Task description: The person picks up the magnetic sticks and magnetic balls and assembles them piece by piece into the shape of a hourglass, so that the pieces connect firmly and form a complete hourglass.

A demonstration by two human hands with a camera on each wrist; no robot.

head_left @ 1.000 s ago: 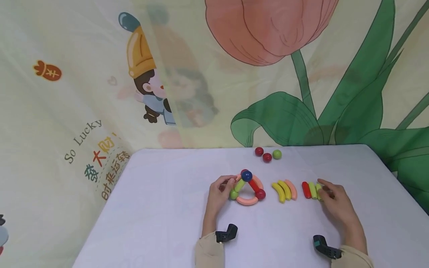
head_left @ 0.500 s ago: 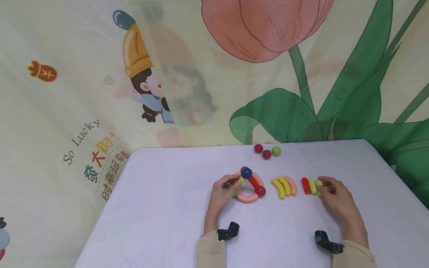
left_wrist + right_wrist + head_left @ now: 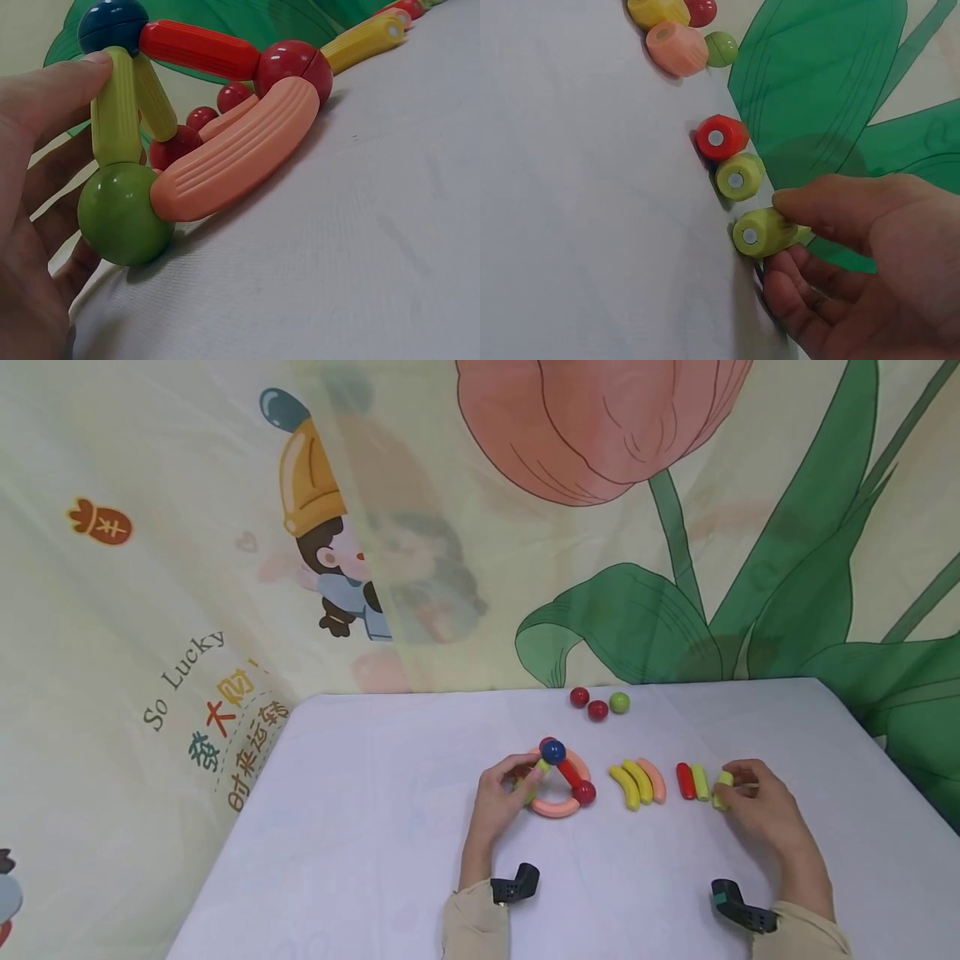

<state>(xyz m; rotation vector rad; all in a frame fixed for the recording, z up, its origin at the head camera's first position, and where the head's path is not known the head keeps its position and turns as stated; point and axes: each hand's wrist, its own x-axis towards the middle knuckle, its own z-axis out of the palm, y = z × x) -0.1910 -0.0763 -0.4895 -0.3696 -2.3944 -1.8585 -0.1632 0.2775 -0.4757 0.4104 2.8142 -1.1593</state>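
Note:
A frame of magnetic rods and balls stands on the table, topped by a blue ball. A straight red rod slants from it to a red ball. Along the base, a curved pink rod joins that ball to a green ball. My left hand holds the frame's upright light green rod, thumb near its top and fingers behind. Between thumb and fingers, my right hand pinches a loose light green rod, a small gap from its neighbour.
Beside the right hand lie a straight red rod and another light green rod. Curved yellow rods and a pink one lie between the hands. Two red balls and a green ball sit near the far table edge.
My right hand has taken hold of the end light green rod and shifted it slightly right, away from the row. My left hand has moved right, onto the frame's light green rod.

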